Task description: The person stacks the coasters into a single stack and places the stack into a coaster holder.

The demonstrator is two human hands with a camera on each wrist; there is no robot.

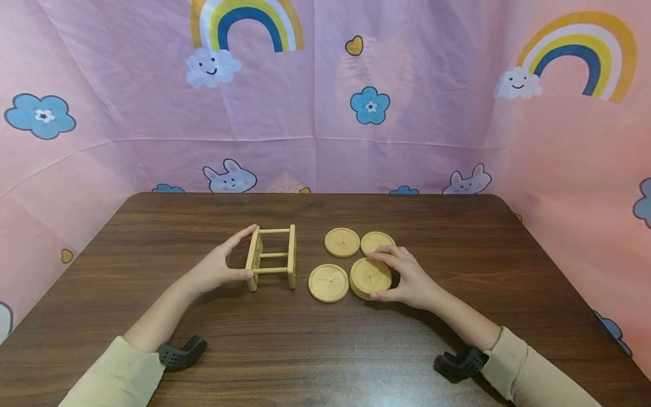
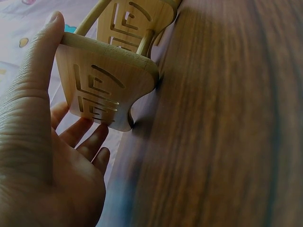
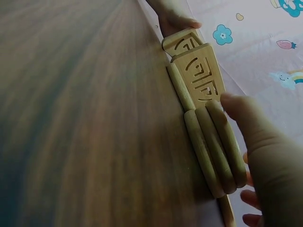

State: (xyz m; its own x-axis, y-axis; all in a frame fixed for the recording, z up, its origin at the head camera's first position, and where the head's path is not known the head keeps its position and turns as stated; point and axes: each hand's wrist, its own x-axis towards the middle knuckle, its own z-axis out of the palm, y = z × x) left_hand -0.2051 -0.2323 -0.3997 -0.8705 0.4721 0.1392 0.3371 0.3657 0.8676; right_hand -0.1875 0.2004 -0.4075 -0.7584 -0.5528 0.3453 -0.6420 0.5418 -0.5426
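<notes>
My left hand grips the left side panel of a small wooden rack, thumb at its near end and fingers at the far end. In the left wrist view the thumb of that hand lies against the upper corner of the slotted panel, fingertips along its opposite edge. Right of the rack, my right hand spans the top coaster of a stack, thumb and fingers at opposite edges. The right wrist view shows three coasters stacked beside the right hand.
Single round wooden coasters lie around the stack: one at the far left, one to its left, and one behind it, partly under the right fingers. A patterned cloth hangs behind the brown table.
</notes>
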